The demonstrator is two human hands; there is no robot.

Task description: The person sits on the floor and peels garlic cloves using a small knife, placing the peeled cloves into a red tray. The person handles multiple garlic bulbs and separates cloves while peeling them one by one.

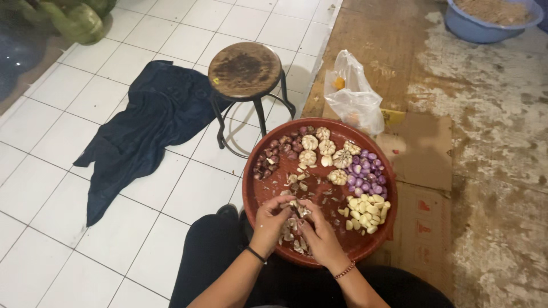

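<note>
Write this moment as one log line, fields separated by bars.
left hand and right hand: peeling garlic clove | over red tray | peeled cloves at right

A round wooden stool [244, 69] on dark metal legs stood on the white tiled floor [45, 188]. A dark blue cloth [142, 128] lay crumpled just left of it, one edge under the legs. A clear plastic bag [354, 97] sat on flattened cardboard [422, 154]. A blue basin [485, 20] stood far right; green fruit [74, 17] lay far left.
</note>
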